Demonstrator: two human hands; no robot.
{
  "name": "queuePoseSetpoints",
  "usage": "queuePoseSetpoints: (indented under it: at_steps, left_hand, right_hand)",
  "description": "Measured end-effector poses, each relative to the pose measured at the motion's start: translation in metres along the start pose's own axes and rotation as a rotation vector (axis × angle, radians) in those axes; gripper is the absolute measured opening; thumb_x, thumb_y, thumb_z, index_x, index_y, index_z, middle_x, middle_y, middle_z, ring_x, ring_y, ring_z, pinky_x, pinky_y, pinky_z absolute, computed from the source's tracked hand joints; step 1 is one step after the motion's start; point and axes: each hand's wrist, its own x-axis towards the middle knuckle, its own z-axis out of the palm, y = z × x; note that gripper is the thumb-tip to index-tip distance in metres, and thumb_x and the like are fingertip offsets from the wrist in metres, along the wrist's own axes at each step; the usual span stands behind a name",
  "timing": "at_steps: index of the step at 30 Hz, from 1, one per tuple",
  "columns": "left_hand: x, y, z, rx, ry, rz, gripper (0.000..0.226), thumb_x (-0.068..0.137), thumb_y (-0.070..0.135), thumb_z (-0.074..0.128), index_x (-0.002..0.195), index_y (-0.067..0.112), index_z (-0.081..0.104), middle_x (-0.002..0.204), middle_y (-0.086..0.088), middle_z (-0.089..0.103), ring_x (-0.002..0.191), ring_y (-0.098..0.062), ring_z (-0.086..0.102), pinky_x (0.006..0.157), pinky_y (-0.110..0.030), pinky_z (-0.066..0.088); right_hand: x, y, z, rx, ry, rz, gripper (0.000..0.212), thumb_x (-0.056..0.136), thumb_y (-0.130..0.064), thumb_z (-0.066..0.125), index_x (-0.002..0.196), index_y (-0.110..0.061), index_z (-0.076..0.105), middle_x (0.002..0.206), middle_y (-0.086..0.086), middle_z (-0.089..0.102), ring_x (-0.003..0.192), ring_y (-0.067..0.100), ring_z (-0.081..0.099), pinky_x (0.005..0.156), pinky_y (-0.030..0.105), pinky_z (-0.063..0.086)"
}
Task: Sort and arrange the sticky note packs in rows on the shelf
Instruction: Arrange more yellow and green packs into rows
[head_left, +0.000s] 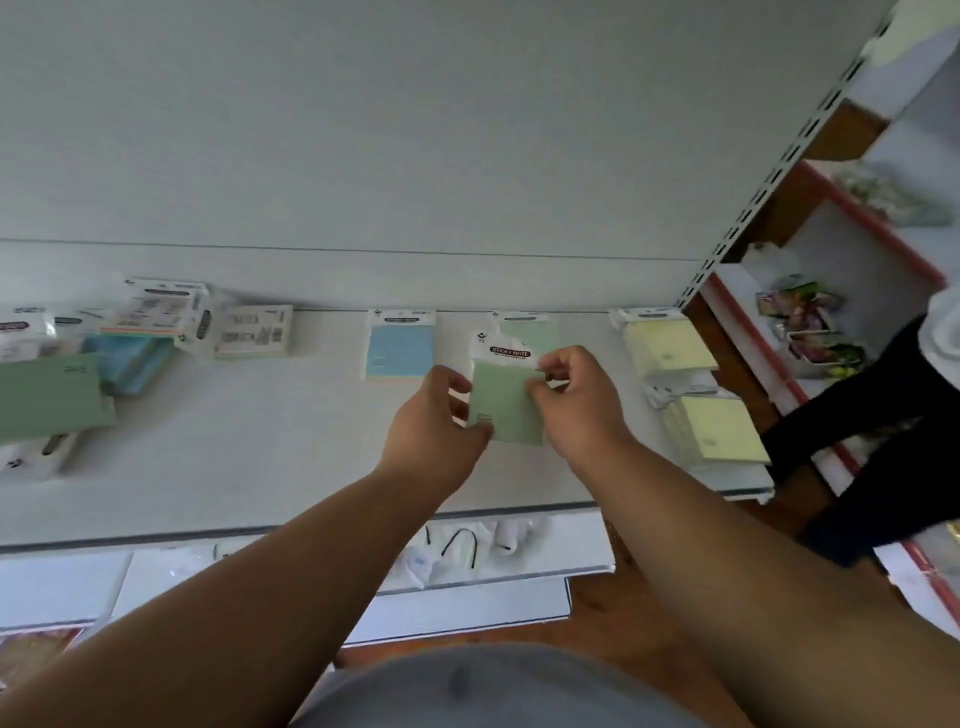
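Observation:
A green sticky note pack (506, 402) with a white "STICKY NOTE" header is held over the white shelf (291, 457) by both hands. My left hand (436, 415) grips its left edge. My right hand (576, 400) pinches its right edge. Behind it, another green pack (535, 332) lies against the back wall. A blue pack (400, 345) lies to the left of that. Two yellow packs (670, 343) (719, 428) lie one in front of the other at the right end.
An unsorted heap of packs (156, 327) and a large green pack (52, 397) lie at the shelf's left. A person in dark sleeves (883, 415) stands at the right by a red-edged shelf (857, 218). Lower shelves (467, 556) hold white goods.

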Motion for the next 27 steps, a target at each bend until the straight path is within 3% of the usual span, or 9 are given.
queuePoseSetpoints:
  at_steps: [4, 8, 11, 15, 20, 27]
  left_hand:
    - [0.01, 0.022, 0.038, 0.112, 0.074, 0.035, 0.032, 0.082, 0.023, 0.066, 0.109, 0.03, 0.05, 0.091, 0.008, 0.065, 0.079, -0.017, 0.066, 0.065, -0.028, 0.049]
    - [0.037, 0.042, 0.053, 0.256, 0.154, 0.061, 0.032, 0.082, 0.027, 0.068, 0.112, 0.023, 0.058, 0.105, 0.001, 0.065, 0.092, -0.021, 0.063, 0.075, -0.027, 0.048]
    - [0.056, 0.048, 0.057, 0.373, 0.142, 0.09, 0.039, 0.082, 0.026, 0.067, 0.12, 0.023, 0.058, 0.115, -0.002, 0.061, 0.101, -0.024, 0.061, 0.084, -0.031, 0.049]
    - [0.071, 0.045, 0.062, 0.538, 0.122, 0.094, 0.026, 0.086, 0.021, 0.063, 0.111, 0.025, 0.067, 0.118, -0.005, 0.056, 0.103, -0.026, 0.059, 0.083, -0.028, 0.044]
    - [0.075, 0.043, 0.064, 0.558, 0.103, 0.119, 0.027, 0.088, 0.017, 0.059, 0.112, 0.026, 0.068, 0.121, -0.002, 0.055, 0.102, -0.025, 0.06, 0.082, -0.027, 0.043]
    - [0.045, 0.028, 0.045, 0.412, 0.203, 0.12, 0.031, 0.084, 0.02, 0.063, 0.115, 0.024, 0.062, 0.117, 0.001, 0.056, 0.087, -0.018, 0.063, 0.079, -0.028, 0.048]
  right_hand:
    - [0.029, 0.019, -0.027, -0.081, -0.008, -0.091, 0.017, 0.087, -0.021, 0.067, 0.102, -0.018, 0.059, 0.098, -0.006, 0.062, 0.085, 0.016, 0.059, 0.076, 0.027, 0.046]
    - [0.072, 0.001, -0.031, -0.197, -0.047, -0.135, 0.021, 0.084, -0.018, 0.065, 0.105, -0.015, 0.064, 0.104, 0.0, 0.065, 0.098, 0.021, 0.061, 0.079, 0.023, 0.04]
    - [0.097, -0.007, -0.032, -0.303, -0.084, -0.123, 0.022, 0.08, -0.015, 0.063, 0.101, -0.011, 0.068, 0.106, 0.006, 0.068, 0.1, 0.026, 0.062, 0.082, 0.025, 0.043]
    - [0.111, -0.003, -0.022, -0.477, -0.127, -0.139, 0.019, 0.08, -0.009, 0.059, 0.096, -0.008, 0.07, 0.105, 0.01, 0.068, 0.102, 0.032, 0.061, 0.077, 0.025, 0.042]
    - [0.112, 0.008, -0.017, -0.517, -0.061, -0.143, 0.027, 0.085, -0.015, 0.061, 0.112, -0.01, 0.06, 0.119, 0.013, 0.053, 0.108, 0.034, 0.057, 0.087, 0.034, 0.044]
    - [0.079, -0.01, -0.008, -0.429, -0.113, -0.388, 0.024, 0.088, -0.021, 0.062, 0.109, -0.011, 0.059, 0.112, 0.009, 0.054, 0.098, 0.028, 0.058, 0.075, 0.03, 0.041]
